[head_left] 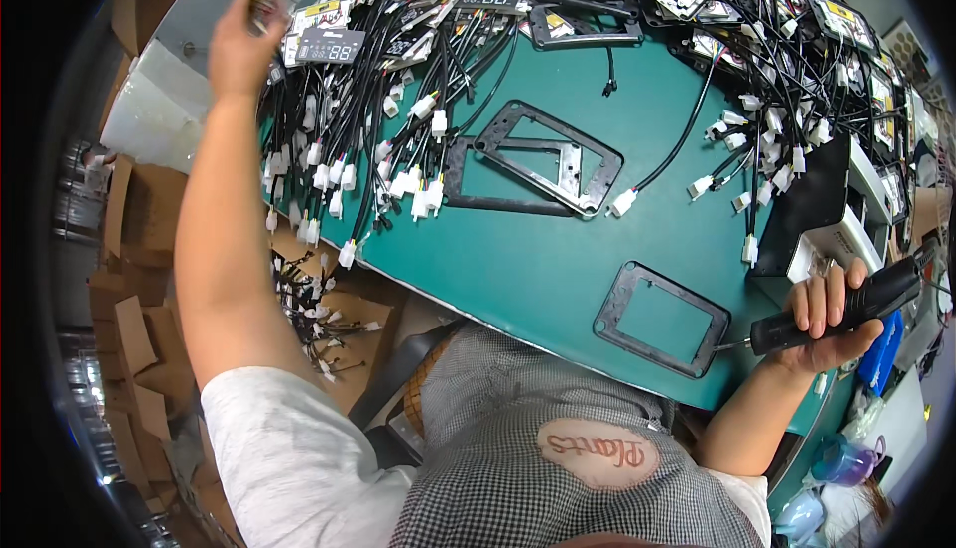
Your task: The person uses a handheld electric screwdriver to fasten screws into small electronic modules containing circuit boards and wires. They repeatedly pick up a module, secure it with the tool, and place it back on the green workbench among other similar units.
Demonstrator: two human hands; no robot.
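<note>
At the far left, over the edge of the pile, my left hand [241,50] is closed around a small flat panel [273,2] with a pale edge; its details are too blurred to tell. Below it lie display modules [331,46] with black cables and white plugs [329,175]. My right hand [829,317] grips a black electric screwdriver [846,307] at the right. The screwdriver's thin bit reaches to the right side of an open black rectangular frame [662,319], which lies flat near the table's front edge. I cannot tell whether the bit touches it.
Two more black frames [550,158] overlap mid-table. A second heap of cabled panels [777,60] fills the back right of the green table [498,269]. Next to it stands a black and silver box [822,215]. Cardboard boxes [149,210] and loose cables are at the left.
</note>
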